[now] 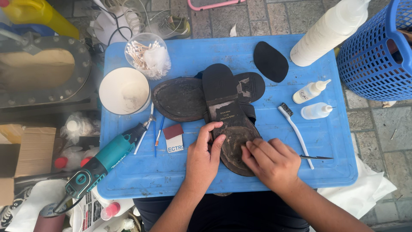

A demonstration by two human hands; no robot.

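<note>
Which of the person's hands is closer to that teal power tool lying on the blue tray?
The left hand. It rests on the upturned sandal, directly right of the teal power tool. The right hand sits farther right, on the sandal's heel end.

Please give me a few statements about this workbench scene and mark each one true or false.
1. Both hands, left hand and right hand, rest on the upturned sandal. True.
2. The white cup lies tipped over. False: it stands upright.
3. The teal rotary tool is in the right hand. False: it lies on the blue tray.
4. A white brush lies right of the sandal. True.
</note>
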